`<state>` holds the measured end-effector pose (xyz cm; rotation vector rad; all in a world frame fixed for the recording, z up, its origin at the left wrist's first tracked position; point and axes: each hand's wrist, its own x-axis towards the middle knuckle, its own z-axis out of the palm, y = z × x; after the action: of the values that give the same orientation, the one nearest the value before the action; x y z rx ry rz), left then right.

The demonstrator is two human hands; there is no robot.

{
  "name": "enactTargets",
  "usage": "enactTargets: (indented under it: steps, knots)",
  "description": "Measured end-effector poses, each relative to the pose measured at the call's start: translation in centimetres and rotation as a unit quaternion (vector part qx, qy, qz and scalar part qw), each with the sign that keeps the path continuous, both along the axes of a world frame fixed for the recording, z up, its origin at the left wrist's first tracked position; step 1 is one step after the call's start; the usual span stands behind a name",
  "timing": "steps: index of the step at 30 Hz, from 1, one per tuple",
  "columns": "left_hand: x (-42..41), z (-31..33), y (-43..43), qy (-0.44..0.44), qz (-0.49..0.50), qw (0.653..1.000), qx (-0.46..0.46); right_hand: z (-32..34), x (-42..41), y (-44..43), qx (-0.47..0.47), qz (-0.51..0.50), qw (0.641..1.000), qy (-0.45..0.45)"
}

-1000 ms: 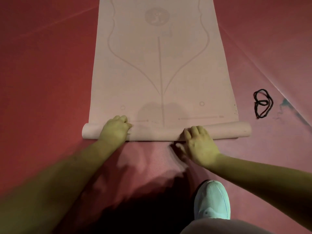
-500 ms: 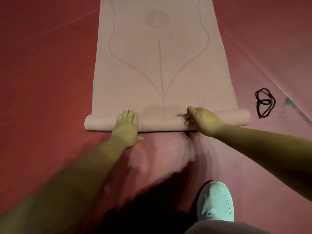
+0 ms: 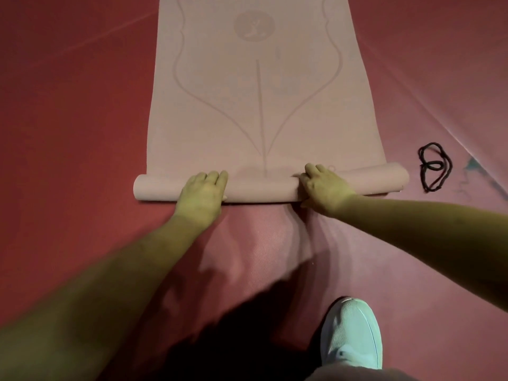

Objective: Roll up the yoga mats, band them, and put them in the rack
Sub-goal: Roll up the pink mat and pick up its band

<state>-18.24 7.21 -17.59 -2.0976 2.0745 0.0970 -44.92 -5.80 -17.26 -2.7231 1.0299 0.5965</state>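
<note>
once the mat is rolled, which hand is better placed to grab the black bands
Right. The black bands lie past the right end of the roll, nearest the right hand; the left hand rests toward its other end.

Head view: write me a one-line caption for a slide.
Left hand presses and right hand grips the rolled end of a pink yoga mat on a red floor; black bands lie beside it.
</note>
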Motion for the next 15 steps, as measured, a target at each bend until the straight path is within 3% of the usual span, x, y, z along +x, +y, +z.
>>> enactTargets:
  steps: [3, 9, 15]
  knots:
    - [0.0, 0.0, 0.1, -0.04, 0.045, 0.997, 0.057, -0.1, -0.2, -1.3, 0.069, -0.045, 0.996, -0.034]
    - [1.1, 1.2, -1.3, -0.094, 0.044, 0.984, 0.143, 0.8, -0.3, -2.1, 0.142, -0.088, 0.982, -0.085]
    - [1.4, 2.2, 0.7, -0.008, -0.006, 0.982, 0.187, 1.6, -1.9, 1.2, 0.194, -0.071, 0.975, -0.087]
